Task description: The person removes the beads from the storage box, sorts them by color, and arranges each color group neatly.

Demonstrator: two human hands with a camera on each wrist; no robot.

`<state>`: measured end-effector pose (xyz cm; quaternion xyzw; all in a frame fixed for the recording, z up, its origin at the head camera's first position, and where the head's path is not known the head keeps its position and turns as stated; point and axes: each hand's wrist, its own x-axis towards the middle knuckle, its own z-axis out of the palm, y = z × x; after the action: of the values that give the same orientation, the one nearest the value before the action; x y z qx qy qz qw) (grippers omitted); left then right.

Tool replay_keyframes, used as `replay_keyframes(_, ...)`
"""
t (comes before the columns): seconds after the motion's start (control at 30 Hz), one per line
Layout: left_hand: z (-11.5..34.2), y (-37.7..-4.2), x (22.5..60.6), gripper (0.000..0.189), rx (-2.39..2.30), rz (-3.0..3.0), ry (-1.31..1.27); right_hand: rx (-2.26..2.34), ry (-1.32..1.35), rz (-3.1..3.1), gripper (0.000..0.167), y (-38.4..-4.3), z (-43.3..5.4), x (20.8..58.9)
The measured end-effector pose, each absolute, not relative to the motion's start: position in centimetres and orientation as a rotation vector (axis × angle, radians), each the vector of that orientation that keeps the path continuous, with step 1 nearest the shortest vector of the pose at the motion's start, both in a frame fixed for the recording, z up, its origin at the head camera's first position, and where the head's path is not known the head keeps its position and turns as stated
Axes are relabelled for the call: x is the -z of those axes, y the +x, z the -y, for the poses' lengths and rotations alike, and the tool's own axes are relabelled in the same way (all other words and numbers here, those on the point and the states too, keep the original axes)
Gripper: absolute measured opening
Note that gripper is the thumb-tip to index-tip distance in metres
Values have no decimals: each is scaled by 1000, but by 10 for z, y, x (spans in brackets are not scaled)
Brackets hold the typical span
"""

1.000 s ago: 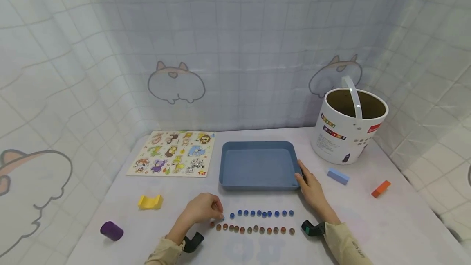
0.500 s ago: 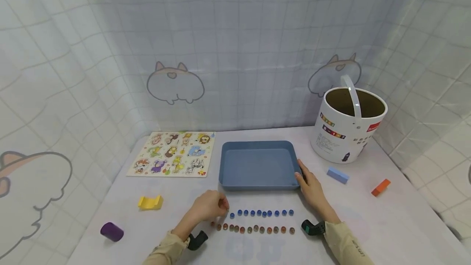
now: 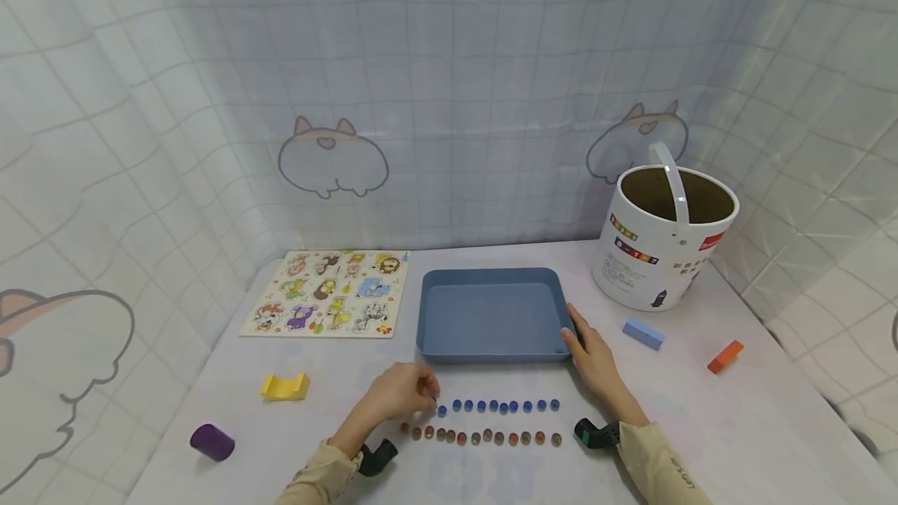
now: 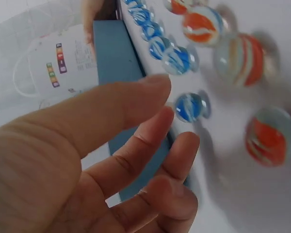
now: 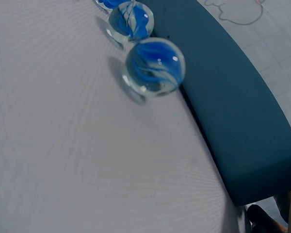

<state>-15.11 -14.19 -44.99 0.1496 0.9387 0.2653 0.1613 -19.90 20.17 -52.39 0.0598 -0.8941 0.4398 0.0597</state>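
Observation:
My left hand hovers by the left end of a row of blue marbles. In the left wrist view its thumb and fingers are apart, loosely bent, with nothing seen between them. The nearest blue marble lies beside these fingertips; a glassy edge shows behind the lower fingers. My right hand holds the blue-grey tray by its near right corner, thumb over the rim and fingers along the outer side. A second row of reddish and brownish marbles lies nearer me.
Behind on the left lies an animal puzzle board, with a yellow block and a purple cylinder nearer me. To the right are a white bucket with a handle, a blue block and an orange block.
My left hand has moved slightly right and away from me, from the leftmost blue marble to beside the following one. My right hand stays on the tray corner.

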Motion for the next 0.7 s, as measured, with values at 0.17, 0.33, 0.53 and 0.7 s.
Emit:
replay_keyframes(0.17,137,-150,446,18,-690,-2697,497,-1324,175,2696,57,-198,-202,523)
replay_keyframes(0.33,133,-148,447,17,-635,-2704,486,-1341,184,2698,58,-197,-200,523)
replay_keyframes(0.53,130,-148,447,16,-609,-2732,488,-1354,193,2695,58,-198,-199,521)
replay_keyframes(0.7,127,-151,445,14,-651,-2755,479,-1325,184,2700,57,-199,-200,519)
